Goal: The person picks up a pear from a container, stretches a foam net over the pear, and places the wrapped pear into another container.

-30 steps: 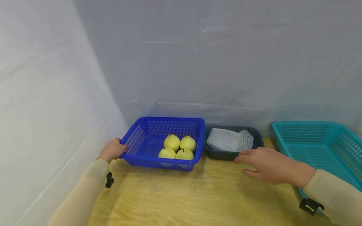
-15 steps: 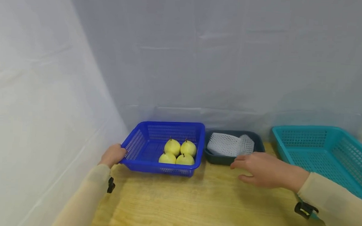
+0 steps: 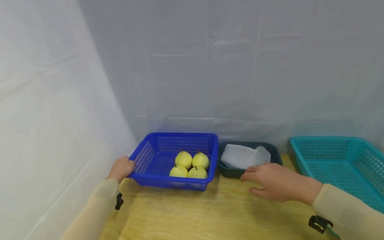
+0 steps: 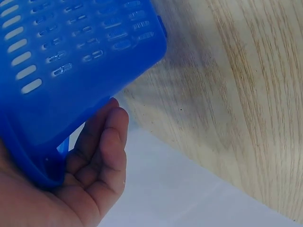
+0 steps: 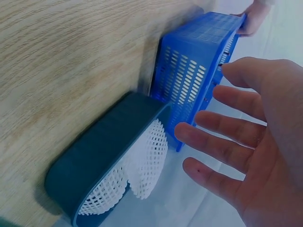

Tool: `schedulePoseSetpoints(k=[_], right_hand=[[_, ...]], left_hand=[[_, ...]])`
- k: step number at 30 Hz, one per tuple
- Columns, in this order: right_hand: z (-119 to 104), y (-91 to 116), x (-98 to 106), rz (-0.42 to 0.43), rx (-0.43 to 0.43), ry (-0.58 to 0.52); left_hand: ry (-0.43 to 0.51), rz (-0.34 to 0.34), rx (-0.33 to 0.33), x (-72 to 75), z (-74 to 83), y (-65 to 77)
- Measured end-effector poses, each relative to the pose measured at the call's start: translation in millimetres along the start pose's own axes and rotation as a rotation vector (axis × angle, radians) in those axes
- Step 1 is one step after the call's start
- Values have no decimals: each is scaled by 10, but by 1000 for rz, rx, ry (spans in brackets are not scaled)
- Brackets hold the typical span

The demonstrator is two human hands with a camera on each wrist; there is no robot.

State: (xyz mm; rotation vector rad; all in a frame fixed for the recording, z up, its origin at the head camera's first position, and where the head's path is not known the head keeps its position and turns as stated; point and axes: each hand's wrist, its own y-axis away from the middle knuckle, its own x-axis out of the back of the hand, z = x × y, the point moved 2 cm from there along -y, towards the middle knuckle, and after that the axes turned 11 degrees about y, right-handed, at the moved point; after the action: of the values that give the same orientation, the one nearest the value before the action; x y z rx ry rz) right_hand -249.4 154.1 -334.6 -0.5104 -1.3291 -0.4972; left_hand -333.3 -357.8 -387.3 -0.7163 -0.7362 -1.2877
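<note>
My left hand (image 3: pixel 122 168) grips the left rim of a blue plastic basket (image 3: pixel 164 182). In the left wrist view its fingers (image 4: pixel 111 146) are curled round the underside of that rim. Several yellow-green pears (image 3: pixel 183 160) sit together in the basket's right half. My right hand (image 3: pixel 277 183) hovers in front of a small dark green tray (image 3: pixel 233 173), holding nothing. Spread, slightly bent fingers (image 5: pixel 215 142) show in the right wrist view, apart from the tray. White foam mesh sleeves (image 3: pixel 238 156) lie inside it.
At the right stands a larger teal basket (image 3: pixel 333 171), partly behind my right forearm. White sheeting (image 3: pixel 238 65) closes off the back and the left side. All the containers rest on a wooden tabletop (image 3: pixel 188 218).
The whole head view has shifted, so things appear lower. My right hand has moved slightly left along the tray's front. The left hand keeps its hold on the basket rim.
</note>
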Motion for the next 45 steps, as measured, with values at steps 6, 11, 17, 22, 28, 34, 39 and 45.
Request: schedulePoseSetpoints(k=[6,11,17,22,28,34,39,45], right_hand=[[-20,-138,68,-1,38,32],[-7,-345,125,-67,-3,-28],[25,-629,142,-83,-6,-51],[14,-877,176,-85,41,-62],[4,-1167,198,-121,41,-80],[-8,-1446,212,-177,42,-119],[4,-1658,225,-209,59,-160],[55,-1885,201,-269,27,-183]], left_hand=[[46,-49,70,48,-42,38],[16,-47,78,69,-78,11],[83,-56,76,18,-64,-67],[86,-80,86,5,-24,-131],[105,-90,86,-9,26,-157],[135,-98,120,-56,26,-121],[142,-95,133,-88,10,-95],[117,-80,137,-90,-3,-82]])
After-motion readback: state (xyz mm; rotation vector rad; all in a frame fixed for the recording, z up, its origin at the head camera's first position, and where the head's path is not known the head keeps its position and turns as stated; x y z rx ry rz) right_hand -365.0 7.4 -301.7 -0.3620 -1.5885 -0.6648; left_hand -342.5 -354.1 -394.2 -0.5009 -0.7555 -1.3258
